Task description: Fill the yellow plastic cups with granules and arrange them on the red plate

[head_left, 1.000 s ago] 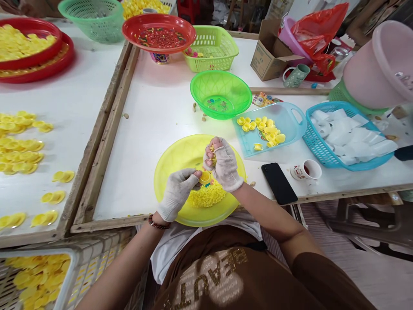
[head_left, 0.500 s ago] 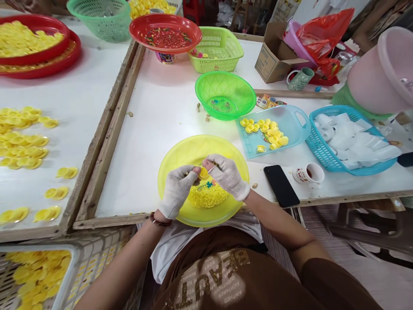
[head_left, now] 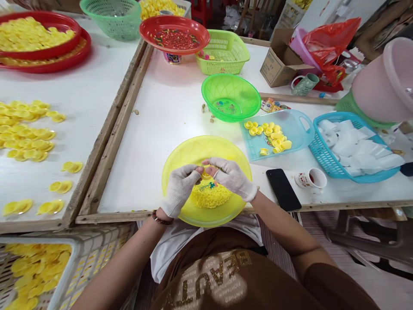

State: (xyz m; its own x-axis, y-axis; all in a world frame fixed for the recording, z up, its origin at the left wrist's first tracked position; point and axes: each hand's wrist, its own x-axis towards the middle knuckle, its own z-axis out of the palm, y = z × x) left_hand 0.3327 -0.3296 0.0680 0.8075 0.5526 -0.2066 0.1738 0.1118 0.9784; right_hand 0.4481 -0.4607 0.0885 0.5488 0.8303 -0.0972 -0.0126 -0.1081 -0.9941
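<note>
2 gloved hands [head_left: 206, 183] hold 1 yellow piece [head_left: 205, 173].

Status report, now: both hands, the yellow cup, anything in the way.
Left hand pinching small yellow cup. Right hand close beside it, grip unclear. Yellow basin below, yellow granules in it. No obstruction seen.

"BEAUTY" on the brown shirt [head_left: 258, 284]

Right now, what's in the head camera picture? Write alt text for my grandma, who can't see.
A white-gloved left hand holds a small yellow cup over a yellow basin of yellow pellets, the right hand close beside it. Nearby are a green bowl, light blue tray and black smartphone.
</note>
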